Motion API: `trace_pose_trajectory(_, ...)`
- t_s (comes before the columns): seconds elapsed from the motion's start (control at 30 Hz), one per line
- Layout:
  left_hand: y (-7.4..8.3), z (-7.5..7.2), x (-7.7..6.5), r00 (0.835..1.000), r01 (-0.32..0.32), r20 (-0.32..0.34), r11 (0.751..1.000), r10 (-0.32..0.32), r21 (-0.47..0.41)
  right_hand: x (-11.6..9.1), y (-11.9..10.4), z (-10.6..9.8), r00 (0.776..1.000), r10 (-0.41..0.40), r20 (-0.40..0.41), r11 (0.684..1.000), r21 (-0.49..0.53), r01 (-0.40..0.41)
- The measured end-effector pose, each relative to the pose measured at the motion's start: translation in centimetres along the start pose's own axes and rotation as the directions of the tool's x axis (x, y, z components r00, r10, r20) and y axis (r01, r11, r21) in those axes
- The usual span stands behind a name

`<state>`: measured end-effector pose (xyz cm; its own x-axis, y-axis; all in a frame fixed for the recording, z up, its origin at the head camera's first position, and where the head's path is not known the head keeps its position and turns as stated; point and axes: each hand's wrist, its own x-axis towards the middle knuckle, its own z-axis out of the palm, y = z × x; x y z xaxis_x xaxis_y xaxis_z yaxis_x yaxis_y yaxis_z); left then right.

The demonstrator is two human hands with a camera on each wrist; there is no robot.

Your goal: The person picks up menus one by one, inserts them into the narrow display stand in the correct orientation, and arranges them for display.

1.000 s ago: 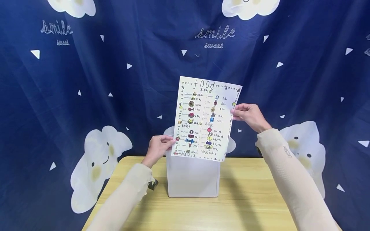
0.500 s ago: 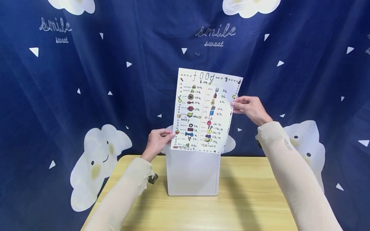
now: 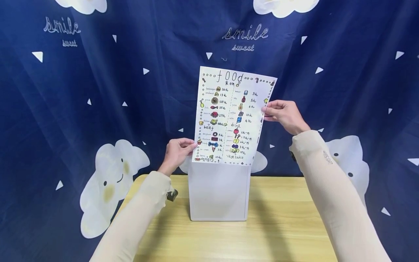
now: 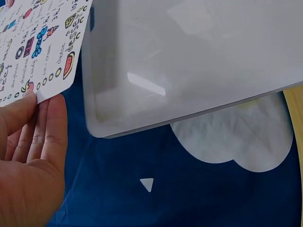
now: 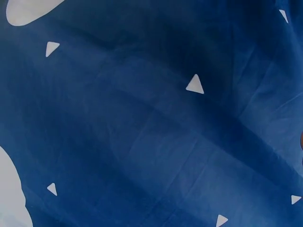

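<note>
A white paper food menu [image 3: 229,120] with coloured drawings and prices is held up, leaning slightly to the right. My left hand [image 3: 176,154] pinches its lower left edge between thumb and fingers; the left wrist view shows the same hand [image 4: 35,142] with the thumb on the printed side of the menu [image 4: 40,52]. At the upper right edge, my right hand [image 3: 286,115] pinches the sheet. Behind the menu stands a white board [image 3: 218,193], its upper part hidden by the paper. In the right wrist view only a sliver of skin shows at the right border.
The white board stands upright on a light wooden table [image 3: 288,233]. Close behind hangs a dark blue curtain [image 3: 157,102] printed with clouds, triangles and lettering. A small black object [image 3: 172,195] shows at the left sleeve cuff.
Both hands have raised the menu steadily, uncovering more of the white board below it. The grip at both edges stays the same.
</note>
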<state>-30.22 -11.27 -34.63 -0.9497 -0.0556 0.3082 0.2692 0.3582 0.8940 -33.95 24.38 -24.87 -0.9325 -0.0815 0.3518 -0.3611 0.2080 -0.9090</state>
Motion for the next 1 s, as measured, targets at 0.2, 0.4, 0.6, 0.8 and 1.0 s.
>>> trace_pose_trajectory(0.2, 0.0, 0.2, 0.3, 1.000, 0.018, 0.013, 1.000, -0.018, -0.012, -0.1, -0.4, -0.1, 1.000, 0.020, -0.010, 1.000, 0.019, -0.020)
trace_pose_trajectory(0.4, -0.2, 0.2, 0.5, 1.000, 0.013, 0.006, 1.000, -0.013, -0.005, -0.1, -0.6, 0.1, 0.999, 0.034, -0.007, 0.998, 0.059, -0.033)
trace_pose_trajectory(0.6, -0.1, 0.0, 0.8, 1.000, -0.007, -0.027, 1.000, 0.007, -0.004, 0.1, -0.9, 0.4, 0.998, 0.051, -0.020, 0.989, 0.142, -0.048)
trace_pose_trajectory(0.8, 0.5, -0.4, 1.3, 0.997, -0.030, -0.066, 0.999, 0.031, 0.023, 0.3, -1.2, 0.9, 0.998, 0.046, -0.031, 0.975, 0.220, -0.038)
trace_pose_trajectory(1.0, 0.8, -0.6, 1.7, 0.992, -0.071, -0.102, 0.997, 0.073, 0.030, 0.5, -1.3, 1.4, 0.997, 0.050, -0.058, 0.965, 0.261, -0.033)
